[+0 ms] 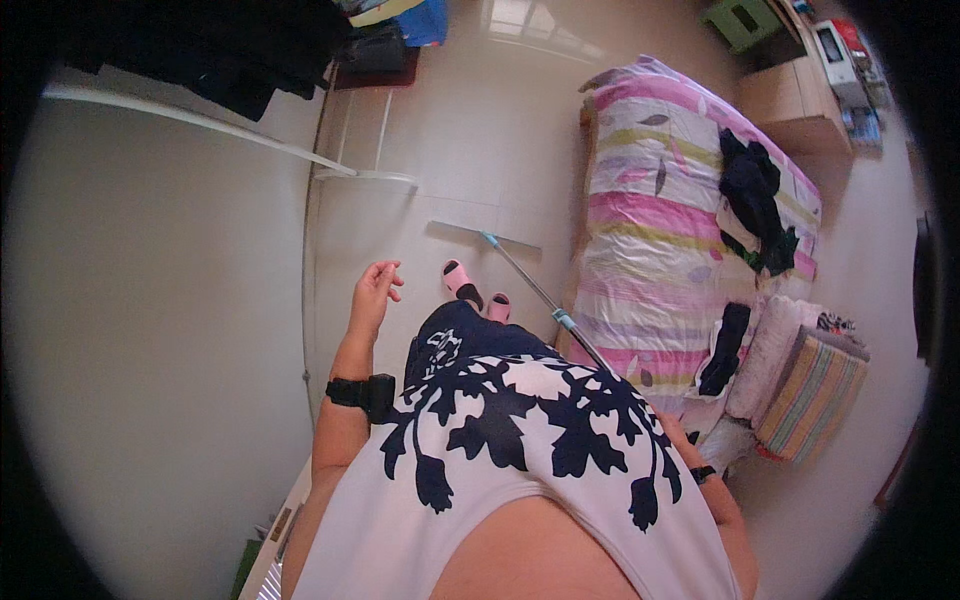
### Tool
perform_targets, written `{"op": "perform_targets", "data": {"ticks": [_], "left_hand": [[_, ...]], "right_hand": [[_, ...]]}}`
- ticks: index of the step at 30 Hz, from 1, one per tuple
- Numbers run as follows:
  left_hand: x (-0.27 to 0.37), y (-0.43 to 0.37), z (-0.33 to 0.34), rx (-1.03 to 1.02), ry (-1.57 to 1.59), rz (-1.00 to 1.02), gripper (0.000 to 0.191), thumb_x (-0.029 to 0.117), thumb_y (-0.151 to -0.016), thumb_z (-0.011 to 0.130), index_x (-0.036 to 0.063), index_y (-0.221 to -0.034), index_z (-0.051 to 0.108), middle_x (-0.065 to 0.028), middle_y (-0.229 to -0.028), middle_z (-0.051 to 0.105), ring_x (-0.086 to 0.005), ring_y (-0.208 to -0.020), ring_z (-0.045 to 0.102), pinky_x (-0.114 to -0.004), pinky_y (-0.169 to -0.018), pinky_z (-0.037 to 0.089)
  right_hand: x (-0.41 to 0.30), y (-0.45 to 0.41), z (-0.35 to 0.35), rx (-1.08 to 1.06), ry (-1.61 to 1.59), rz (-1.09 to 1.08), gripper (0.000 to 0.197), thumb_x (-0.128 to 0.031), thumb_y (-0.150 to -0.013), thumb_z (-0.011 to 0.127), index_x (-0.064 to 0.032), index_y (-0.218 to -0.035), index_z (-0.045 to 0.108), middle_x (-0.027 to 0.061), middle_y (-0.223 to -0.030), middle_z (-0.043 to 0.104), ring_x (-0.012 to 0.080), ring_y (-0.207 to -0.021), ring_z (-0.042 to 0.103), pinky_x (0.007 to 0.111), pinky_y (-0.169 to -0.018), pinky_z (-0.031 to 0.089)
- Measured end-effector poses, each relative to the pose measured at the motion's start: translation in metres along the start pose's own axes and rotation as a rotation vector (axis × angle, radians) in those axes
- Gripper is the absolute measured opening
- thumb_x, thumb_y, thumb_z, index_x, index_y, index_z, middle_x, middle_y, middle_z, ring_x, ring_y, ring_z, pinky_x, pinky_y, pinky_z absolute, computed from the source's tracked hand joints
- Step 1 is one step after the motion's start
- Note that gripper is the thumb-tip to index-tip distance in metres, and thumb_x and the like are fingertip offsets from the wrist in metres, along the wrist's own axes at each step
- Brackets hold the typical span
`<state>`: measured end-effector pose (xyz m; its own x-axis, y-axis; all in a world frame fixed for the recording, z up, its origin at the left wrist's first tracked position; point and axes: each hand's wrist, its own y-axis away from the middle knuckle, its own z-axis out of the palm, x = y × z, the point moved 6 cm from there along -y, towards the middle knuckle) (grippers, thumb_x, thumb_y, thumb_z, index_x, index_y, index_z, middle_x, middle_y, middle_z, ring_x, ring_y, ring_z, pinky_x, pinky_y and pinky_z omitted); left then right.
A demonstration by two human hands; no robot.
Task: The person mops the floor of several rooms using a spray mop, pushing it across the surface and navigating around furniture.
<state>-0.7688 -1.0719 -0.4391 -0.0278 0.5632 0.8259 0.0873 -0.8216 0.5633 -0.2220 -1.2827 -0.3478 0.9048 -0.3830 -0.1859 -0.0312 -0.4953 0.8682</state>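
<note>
My left hand (380,283) hangs at the left with nothing in it, its fingers loosely bent and apart. A flat floor mop or squeegee has its long, narrow head (517,244) on the pale floor, beyond my pink slippers (455,276). Its metal pole (526,278), with light blue joints, slants down to the right and passes out of sight behind my patterned shirt (517,420). Only a part of my right hand (670,429) shows beside the shirt's right edge, near the line of the pole. Its fingers are hidden, so its grip cannot be seen.
At right stands a bed (637,255) with striped bedding, dark clothes (750,184) and a folded striped textile (814,397). A wooden cabinet (787,97) is beyond it. Along the left wall are a white rack (367,177) and hanging dark clothes (225,52).
</note>
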Motion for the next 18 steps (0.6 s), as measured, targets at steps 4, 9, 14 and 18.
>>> {"op": "perform_targets", "data": {"ticks": [4, 9, 14, 18], "left_hand": [[-0.001, 0.026, 0.021, -0.008, -0.043, -0.006, 0.029, 0.027, -0.090, 0.048, 0.0014, -0.101, 0.055, -0.0031, -0.080, 0.055, -0.0078, -0.069, 0.050, -0.020, -0.057, 0.041], [0.015, 0.060, 0.044, -0.033, -0.130, 0.023, 0.029, 0.027, -0.090, 0.047, 0.0022, -0.102, 0.055, -0.0027, -0.077, 0.054, -0.0077, -0.062, 0.048, -0.020, -0.056, 0.040], [0.014, 0.102, 0.042, 0.000, -0.213, -0.032, 0.029, 0.027, -0.090, 0.047, 0.0020, -0.102, 0.055, -0.0026, -0.077, 0.054, -0.0079, -0.062, 0.048, -0.020, -0.056, 0.040], [0.016, 0.130, 0.032, 0.065, -0.274, -0.049, 0.028, 0.026, -0.090, 0.047, 0.0018, -0.102, 0.055, -0.0026, -0.076, 0.053, -0.0080, -0.062, 0.048, -0.020, -0.056, 0.040]], "right_hand": [[0.014, 0.015, 0.020, 0.178, -0.152, -0.187, 0.053, -0.019, -0.079, 0.061, -0.0202, -0.128, 0.040, 0.0223, -0.097, 0.058, 0.0382, -0.090, 0.056, 0.039, -0.074, 0.045], [0.039, -0.060, 0.051, 0.334, -0.276, -0.196, 0.058, -0.018, -0.079, 0.059, -0.0201, -0.131, 0.034, 0.0249, -0.097, 0.057, 0.0405, -0.089, 0.056, 0.041, -0.073, 0.044], [-0.006, -0.177, 0.026, 0.436, -0.370, -0.159, 0.058, -0.019, -0.080, 0.055, -0.0151, -0.132, 0.032, 0.0249, -0.112, 0.052, 0.0387, -0.102, 0.051, 0.041, -0.084, 0.042], [-0.032, -0.220, 0.018, 0.561, -0.375, -0.072, 0.059, -0.023, -0.080, 0.054, -0.0189, -0.133, 0.030, 0.0259, -0.103, 0.055, 0.0395, -0.094, 0.054, 0.045, -0.079, 0.043]]}}
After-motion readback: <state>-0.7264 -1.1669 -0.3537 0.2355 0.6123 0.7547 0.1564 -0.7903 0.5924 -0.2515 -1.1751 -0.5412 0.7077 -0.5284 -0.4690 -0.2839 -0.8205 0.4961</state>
